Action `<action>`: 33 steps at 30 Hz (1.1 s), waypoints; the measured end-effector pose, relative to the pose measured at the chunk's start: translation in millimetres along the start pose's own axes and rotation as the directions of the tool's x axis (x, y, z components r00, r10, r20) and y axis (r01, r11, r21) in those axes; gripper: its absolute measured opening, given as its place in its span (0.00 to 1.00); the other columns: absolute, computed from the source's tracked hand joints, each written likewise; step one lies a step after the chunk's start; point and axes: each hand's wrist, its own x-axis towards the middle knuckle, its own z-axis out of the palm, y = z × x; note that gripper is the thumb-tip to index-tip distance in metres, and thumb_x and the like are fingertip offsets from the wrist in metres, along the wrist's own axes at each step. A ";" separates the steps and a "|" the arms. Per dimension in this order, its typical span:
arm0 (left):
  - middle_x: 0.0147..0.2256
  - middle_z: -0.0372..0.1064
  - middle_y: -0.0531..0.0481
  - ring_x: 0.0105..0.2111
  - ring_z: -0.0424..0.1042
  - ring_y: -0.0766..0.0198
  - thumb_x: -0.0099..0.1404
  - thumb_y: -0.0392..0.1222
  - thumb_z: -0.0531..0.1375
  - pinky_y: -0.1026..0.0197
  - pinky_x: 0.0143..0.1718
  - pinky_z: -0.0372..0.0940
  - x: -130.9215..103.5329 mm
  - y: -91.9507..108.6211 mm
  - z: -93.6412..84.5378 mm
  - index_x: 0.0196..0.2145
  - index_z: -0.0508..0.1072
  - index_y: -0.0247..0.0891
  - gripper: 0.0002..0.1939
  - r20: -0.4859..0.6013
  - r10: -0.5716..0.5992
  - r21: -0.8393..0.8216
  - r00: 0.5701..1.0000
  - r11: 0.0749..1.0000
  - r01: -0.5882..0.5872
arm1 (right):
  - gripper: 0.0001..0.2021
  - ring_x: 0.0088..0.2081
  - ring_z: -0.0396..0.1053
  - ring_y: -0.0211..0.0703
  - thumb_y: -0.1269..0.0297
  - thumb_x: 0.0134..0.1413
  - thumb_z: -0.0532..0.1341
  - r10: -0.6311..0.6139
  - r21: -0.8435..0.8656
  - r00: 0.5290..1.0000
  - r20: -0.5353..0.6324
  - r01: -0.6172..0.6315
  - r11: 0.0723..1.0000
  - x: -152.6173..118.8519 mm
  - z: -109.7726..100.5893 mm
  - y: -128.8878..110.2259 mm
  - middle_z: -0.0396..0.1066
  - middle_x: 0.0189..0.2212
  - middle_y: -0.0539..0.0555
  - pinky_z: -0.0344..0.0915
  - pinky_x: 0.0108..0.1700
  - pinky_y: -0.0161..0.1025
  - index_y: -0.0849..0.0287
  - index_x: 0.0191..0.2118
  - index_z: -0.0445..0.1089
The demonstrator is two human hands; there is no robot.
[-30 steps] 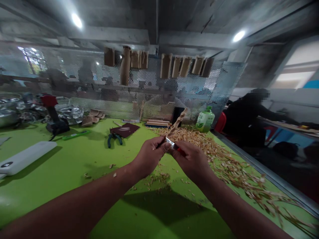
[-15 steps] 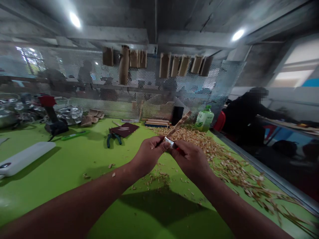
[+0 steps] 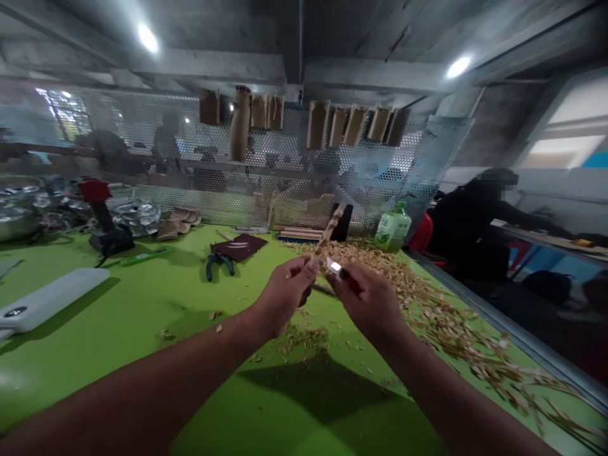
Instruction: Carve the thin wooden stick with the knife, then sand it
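On the left part of the green desk (image 3: 118, 316) lie a white box (image 3: 45, 304) and blue pliers (image 3: 218, 265). Above the middle of the desk, the left hand (image 3: 285, 294) has its fingers closed around the lower end of a thin carved wooden stick (image 3: 331, 229), which points up and away. The right hand (image 3: 368, 297) grips a small knife (image 3: 335, 266), blade just beside the stick. The carving step seems in progress; the next cut needs the blade set on the wood, directed away from the fingers. Wood shavings (image 3: 427, 310) cover the right edge.

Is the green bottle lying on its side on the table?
No, the green bottle stands upright at the far edge of the green table, beside the pile of wood shavings.
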 end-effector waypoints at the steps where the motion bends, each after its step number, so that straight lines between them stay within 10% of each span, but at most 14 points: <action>1: 0.21 0.55 0.58 0.18 0.50 0.74 0.64 0.50 0.59 0.68 0.20 0.46 0.8 0.8 -1.0 0.40 0.73 0.37 0.14 0.016 -0.057 -0.087 0.998 0.995 0.059 | 0.15 0.23 0.56 0.36 0.53 0.58 0.55 0.030 0.048 1.000 0.002 -0.030 0.998 1.8 -0.2 2.0 0.60 0.20 0.48 0.48 0.25 0.34 0.58 0.27 0.63; 5: 0.26 0.60 0.55 0.20 0.57 0.73 0.65 0.44 0.56 0.68 0.21 0.51 4.0 3.2 -3.1 0.43 0.71 0.36 0.12 0.083 -0.139 -0.283 0.987 0.946 0.157 | 0.19 0.22 0.53 0.35 0.50 0.57 0.56 0.104 0.162 0.994 -0.025 -0.099 0.982 8.3 -1.0 9.2 0.55 0.18 0.46 0.47 0.24 0.34 0.57 0.22 0.57; 13: 0.32 0.67 0.53 0.22 0.63 0.73 0.61 0.39 0.62 0.67 0.22 0.58 4.7 -0.9 -6.0 0.41 0.68 0.36 0.10 0.116 -0.041 -0.169 0.992 0.984 0.061 | 0.13 0.25 0.56 0.36 0.53 0.55 0.58 0.117 0.161 0.992 0.043 -0.123 0.979 8.9 1.1 12.7 0.60 0.22 0.47 0.51 0.27 0.34 0.57 0.29 0.62; 33: 0.24 0.55 0.59 0.18 0.48 0.75 0.61 0.44 0.62 0.67 0.19 0.42 4.4 -2.6 -5.5 0.50 0.70 0.39 0.19 0.107 0.045 0.014 0.993 0.999 -0.046 | 0.09 0.25 0.56 0.36 0.62 0.54 0.59 -0.042 0.097 0.992 0.123 0.030 0.995 5.2 7.7 8.4 0.61 0.22 0.48 0.50 0.27 0.34 0.58 0.26 0.63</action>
